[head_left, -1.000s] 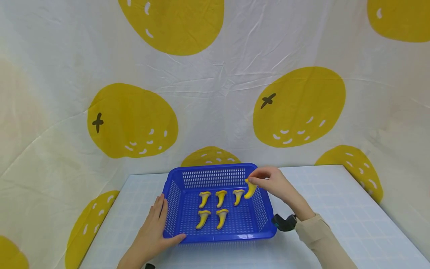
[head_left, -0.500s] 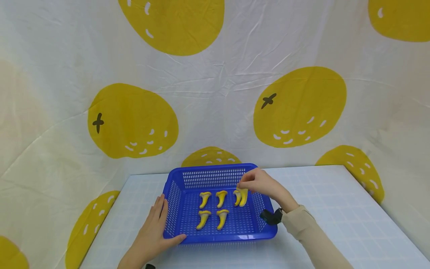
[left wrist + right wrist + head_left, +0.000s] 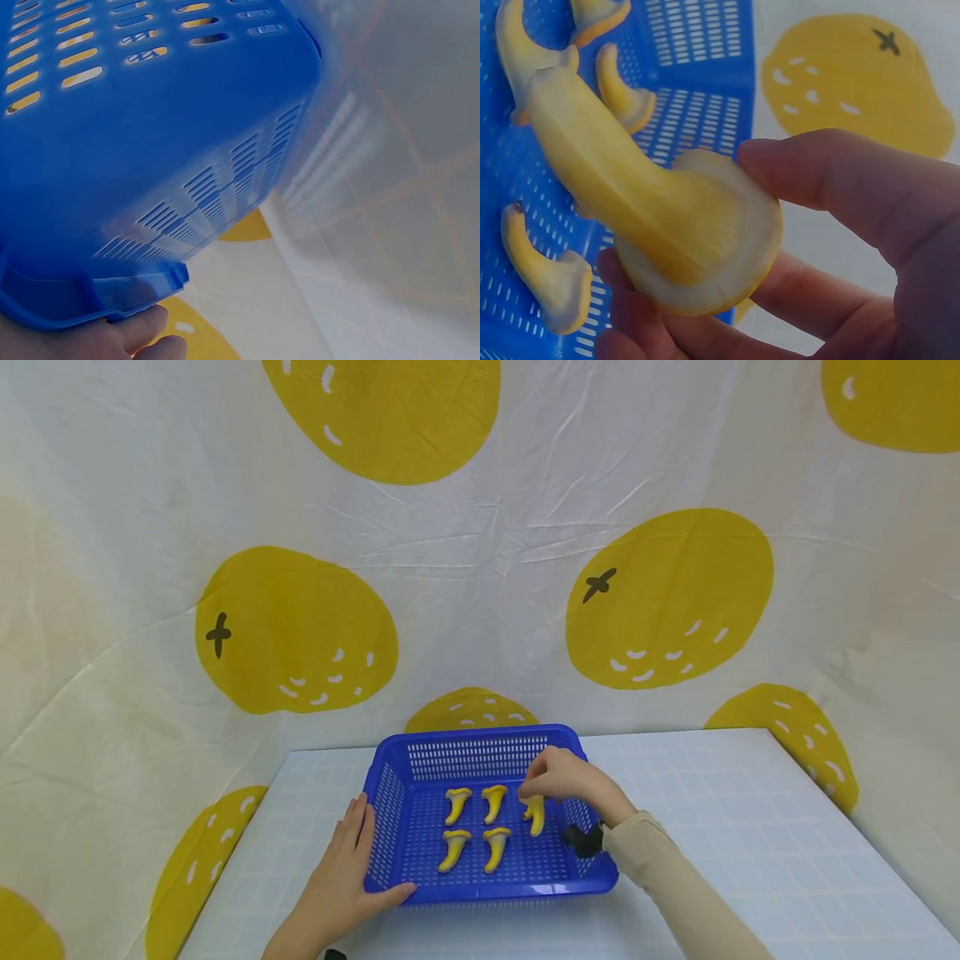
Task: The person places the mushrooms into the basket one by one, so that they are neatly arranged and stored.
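A yellow mushroom (image 3: pixel 537 821) hangs stem down from my right hand (image 3: pixel 566 777), low over the right part of the blue basket (image 3: pixel 487 891). In the right wrist view the thumb and fingers pinch its pale-rimmed cap, and the stem of this mushroom (image 3: pixel 600 157) points away from the palm. Several similar mushrooms lie inside in two rows, among them one at back left (image 3: pixel 456 806) and one at front left (image 3: pixel 453 850). One in the back row is mostly hidden behind the held one. My left hand (image 3: pixel 337 868) rests on the basket's left side, fingers straight, thumb on the front rim.
The basket stands on a pale checked tabletop (image 3: pixel 750 827). Close behind hangs a white cloth (image 3: pixel 480 610) printed with large yellow fruit. A dark wrist camera (image 3: pixel 585 841) sits at my right wrist, over the basket's right side.
My right hand has carried the mushroom left and toward me, from the basket's back right wall to beside the back row, and lower. The left hand and basket have stayed put.
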`<action>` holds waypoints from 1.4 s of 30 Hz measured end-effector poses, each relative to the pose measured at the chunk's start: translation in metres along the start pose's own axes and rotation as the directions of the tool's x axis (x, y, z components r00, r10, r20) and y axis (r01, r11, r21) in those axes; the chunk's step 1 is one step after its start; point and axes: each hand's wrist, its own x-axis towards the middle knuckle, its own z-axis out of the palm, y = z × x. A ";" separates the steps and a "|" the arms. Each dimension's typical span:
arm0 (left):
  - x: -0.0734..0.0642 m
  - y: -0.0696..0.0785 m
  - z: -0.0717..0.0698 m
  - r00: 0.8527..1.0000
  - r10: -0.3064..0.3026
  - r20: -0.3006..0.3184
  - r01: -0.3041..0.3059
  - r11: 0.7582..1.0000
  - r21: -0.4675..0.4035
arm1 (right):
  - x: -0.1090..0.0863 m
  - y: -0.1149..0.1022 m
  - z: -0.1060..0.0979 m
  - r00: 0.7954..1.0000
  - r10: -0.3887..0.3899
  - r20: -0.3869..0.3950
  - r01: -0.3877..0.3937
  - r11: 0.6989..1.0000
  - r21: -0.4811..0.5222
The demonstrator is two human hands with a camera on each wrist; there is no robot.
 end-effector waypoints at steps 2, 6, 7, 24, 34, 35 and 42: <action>0.000 0.000 0.000 1.000 -0.001 0.000 0.001 1.000 -0.003 | 0.002 0.000 0.003 1.000 0.018 0.002 -0.018 1.000 -0.020; 0.000 0.000 0.000 1.000 0.002 -0.002 -0.002 1.000 -0.007 | 0.005 -0.002 0.010 0.997 0.072 0.003 -0.072 0.996 -0.052; 0.000 0.000 0.000 1.000 0.003 -0.003 -0.003 1.000 -0.007 | 0.005 -0.003 0.011 0.996 0.085 0.005 -0.085 0.995 -0.055; 0.000 -0.001 0.001 1.000 0.013 -0.014 -0.013 1.000 0.000 | 0.011 0.002 0.028 0.973 0.220 0.066 -0.218 0.975 -0.033; -0.001 -0.001 0.001 1.000 0.005 -0.013 -0.005 1.000 -0.002 | 0.012 0.008 0.032 0.967 0.240 0.085 -0.237 0.970 -0.047; -0.001 0.000 0.001 1.000 0.004 -0.012 -0.004 1.000 -0.004 | 0.012 0.008 0.032 0.966 0.243 0.086 -0.239 0.970 -0.049; -0.002 0.003 -0.004 1.000 0.011 -0.013 -0.011 1.000 -0.025 | 0.014 0.009 0.033 0.961 0.249 0.120 -0.241 0.967 -0.083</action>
